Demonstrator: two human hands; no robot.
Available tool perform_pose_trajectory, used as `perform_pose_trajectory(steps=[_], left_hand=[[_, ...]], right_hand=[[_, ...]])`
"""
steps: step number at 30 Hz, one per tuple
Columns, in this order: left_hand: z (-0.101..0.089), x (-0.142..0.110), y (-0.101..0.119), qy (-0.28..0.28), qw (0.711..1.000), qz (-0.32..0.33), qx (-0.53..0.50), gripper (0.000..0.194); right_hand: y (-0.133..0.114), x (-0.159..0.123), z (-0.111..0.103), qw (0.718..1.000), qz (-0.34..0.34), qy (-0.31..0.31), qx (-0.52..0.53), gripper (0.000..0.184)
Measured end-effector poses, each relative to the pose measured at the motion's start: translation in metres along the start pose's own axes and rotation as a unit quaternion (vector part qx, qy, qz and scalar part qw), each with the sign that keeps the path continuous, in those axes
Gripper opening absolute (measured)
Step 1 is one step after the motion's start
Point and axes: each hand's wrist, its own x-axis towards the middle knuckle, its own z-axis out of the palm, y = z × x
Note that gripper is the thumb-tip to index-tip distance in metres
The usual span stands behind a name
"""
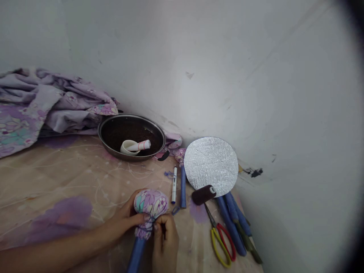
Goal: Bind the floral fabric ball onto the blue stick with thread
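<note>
A padded stick (150, 203) has a rounded head covered in purple floral cloth and a blue-wrapped handle (137, 254) that runs down out of view. My left hand (131, 212) is closed around the head's gathered neck, its thumb pressed across the front. Dark blue cord (145, 228) winds around that neck. On the other side, my right hand (166, 239) is closed with thumb and finger pinched at the cord, and a loop of it shows just above. Part of the pinch is hidden by the fingers.
Beyond the hands stand a dark pan (133, 156) holding a small white cup (126, 147), and bunched floral cloth (68, 102). Rightward lie a marker (174, 185), a finished-looking blue stick (183, 189), a silver foil disc (212, 163), a thread spool (202, 195), scissors (222, 239) and several blue-wrapped sticks (231, 223).
</note>
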Motion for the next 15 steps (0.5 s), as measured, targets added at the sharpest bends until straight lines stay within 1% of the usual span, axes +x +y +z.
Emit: perform_pose_trajectory(steps=[4,6,9,12,14,15], left_hand=[[0.000,-0.003,0.003,-0.005,1.000,0.007,0.026,0.089],[0.002,-0.006,0.006,-0.006,0.999,-0.001,0.037,0.087],[0.007,-0.009,0.012,0.016,0.998,-0.001,0.061,0.087],[0.014,-0.014,0.023,0.035,0.995,-0.002,0.093,0.084],[0.019,-0.018,0.033,0.039,0.993,-0.015,0.107,0.083],[0.021,-0.020,0.039,0.029,0.993,-0.021,0.114,0.082]], right_hand=[[-0.003,0.000,-0.001,1.000,-0.003,-0.005,0.002,0.040],[-0.005,-0.001,-0.001,1.000,-0.004,-0.005,0.001,0.040],[-0.005,-0.002,0.000,1.000,0.001,-0.003,-0.003,0.040],[-0.003,-0.003,0.001,1.000,-0.006,0.005,-0.001,0.039],[-0.002,-0.003,0.003,1.000,-0.015,0.009,0.001,0.039],[-0.002,-0.003,0.003,1.000,-0.018,0.010,0.002,0.039]])
